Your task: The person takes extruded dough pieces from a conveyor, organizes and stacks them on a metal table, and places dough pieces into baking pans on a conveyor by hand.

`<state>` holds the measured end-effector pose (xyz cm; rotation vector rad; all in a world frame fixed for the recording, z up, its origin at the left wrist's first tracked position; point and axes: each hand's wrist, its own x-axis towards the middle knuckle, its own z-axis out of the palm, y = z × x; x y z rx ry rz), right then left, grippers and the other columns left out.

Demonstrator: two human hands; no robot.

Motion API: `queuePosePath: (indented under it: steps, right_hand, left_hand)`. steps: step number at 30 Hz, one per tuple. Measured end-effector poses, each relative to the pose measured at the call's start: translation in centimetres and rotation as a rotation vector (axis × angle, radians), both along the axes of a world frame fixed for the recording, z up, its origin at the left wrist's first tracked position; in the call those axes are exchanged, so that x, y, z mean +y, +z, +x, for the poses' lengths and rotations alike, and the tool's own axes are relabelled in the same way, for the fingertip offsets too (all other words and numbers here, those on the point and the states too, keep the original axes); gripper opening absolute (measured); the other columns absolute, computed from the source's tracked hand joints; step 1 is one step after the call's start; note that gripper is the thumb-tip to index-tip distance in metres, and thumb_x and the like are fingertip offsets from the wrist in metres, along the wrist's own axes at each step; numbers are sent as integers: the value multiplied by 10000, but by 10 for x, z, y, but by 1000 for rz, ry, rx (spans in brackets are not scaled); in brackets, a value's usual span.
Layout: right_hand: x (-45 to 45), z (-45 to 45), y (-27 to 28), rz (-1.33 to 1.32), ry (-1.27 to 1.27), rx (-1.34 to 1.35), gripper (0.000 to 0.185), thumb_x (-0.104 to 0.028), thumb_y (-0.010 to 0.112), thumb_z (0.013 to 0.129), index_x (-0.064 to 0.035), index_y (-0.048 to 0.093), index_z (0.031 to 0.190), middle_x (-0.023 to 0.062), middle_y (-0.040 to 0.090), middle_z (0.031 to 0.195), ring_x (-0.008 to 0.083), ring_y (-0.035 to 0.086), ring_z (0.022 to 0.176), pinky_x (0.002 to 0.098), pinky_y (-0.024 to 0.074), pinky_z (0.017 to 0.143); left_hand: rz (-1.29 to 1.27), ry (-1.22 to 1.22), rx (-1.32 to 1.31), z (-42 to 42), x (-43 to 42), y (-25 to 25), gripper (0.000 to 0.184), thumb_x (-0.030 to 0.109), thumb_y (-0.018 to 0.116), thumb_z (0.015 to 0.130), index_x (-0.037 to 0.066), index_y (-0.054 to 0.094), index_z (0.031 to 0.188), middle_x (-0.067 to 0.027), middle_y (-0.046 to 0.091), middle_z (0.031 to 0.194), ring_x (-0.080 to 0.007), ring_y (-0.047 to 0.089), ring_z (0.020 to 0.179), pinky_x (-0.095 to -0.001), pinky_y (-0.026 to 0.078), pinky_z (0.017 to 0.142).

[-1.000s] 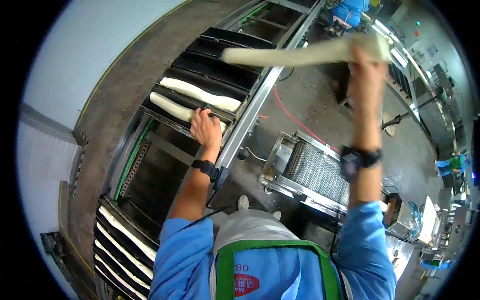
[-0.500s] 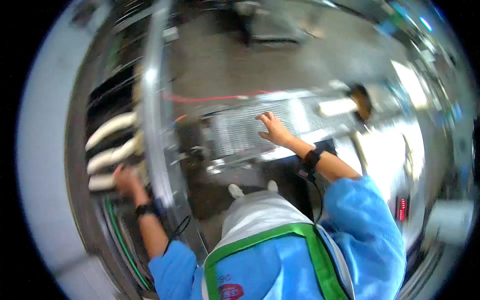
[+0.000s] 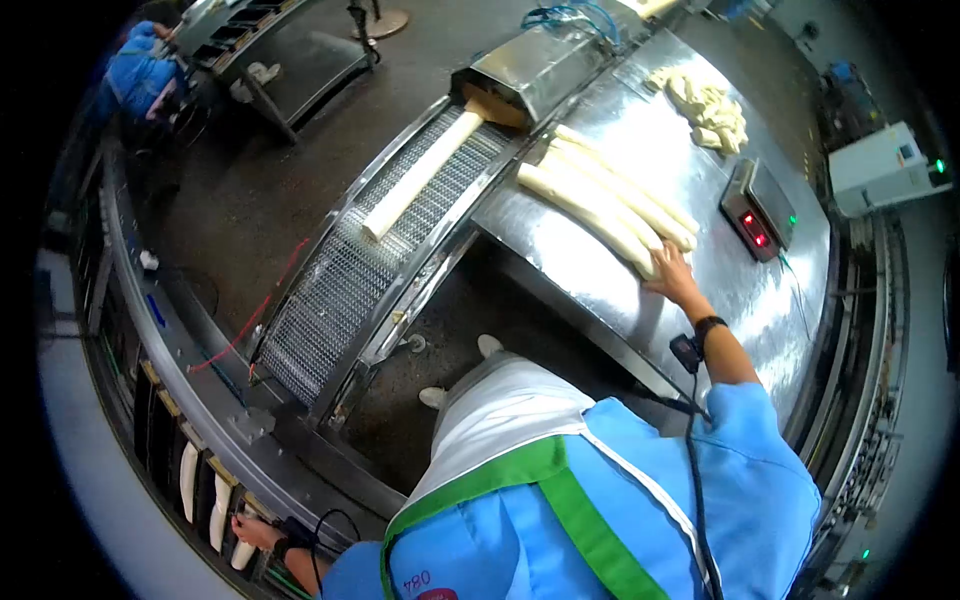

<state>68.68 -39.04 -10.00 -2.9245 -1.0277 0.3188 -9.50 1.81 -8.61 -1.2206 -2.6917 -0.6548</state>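
Several long pale dough rolls (image 3: 590,200) lie side by side on a steel table (image 3: 530,240). At their near end, my right hand (image 3: 675,277) reaches over the table with its fingers apart, touching the tip of one roll. Far down at the left, my left hand (image 3: 258,532) is at a row of dark pans on a line, its fingers bent and closed on the upper end of a dough piece (image 3: 243,553). Two more dough pieces, one of them the middle piece (image 3: 219,512), lie in neighbouring pans. My left fingertips are small and partly hidden.
A mesh conveyor (image 3: 330,300) carries one long dough roll (image 3: 425,175) below a steel housing (image 3: 550,70). Cut dough pieces (image 3: 705,108) are heaped at the table's far end, near a lit scale (image 3: 757,215). A person in blue (image 3: 145,70) is at the far left.
My view has swung toward the table on the right. My right hand has moved from above the mesh conveyor to the dough rolls. My left hand stays by the dough in the pans.
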Motion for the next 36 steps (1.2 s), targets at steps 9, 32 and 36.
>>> queuePosePath:
  steps: [9,32,36]
  right_hand:
    - [45,-90,92,312,-179,662,431,-154,527,643,20,488,1035,62,543,780,123,493,654,235,403,555]
    - [488,-575,303,387,1636,1144,345,-234,548,683,-20,528,953,42,544,811,117,497,689,224,413,650]
    - [542,-638,180,351,1985,732,485,-350,588,701,-12,472,1029,98,472,979,178,460,902,293,390,775]
  left_hand:
    - [229,-102,-133,-91,-79,-16,305,185,549,725,91,516,1013,-114,525,1000,-284,489,917,-356,380,786]
    - [148,-33,-141,-19,-230,6,228,190,536,731,148,485,950,-53,382,1185,-276,330,1098,-448,218,893]
    - [161,20,-100,-15,-251,8,192,181,542,714,135,517,899,-47,398,1177,-263,342,1088,-420,245,877]
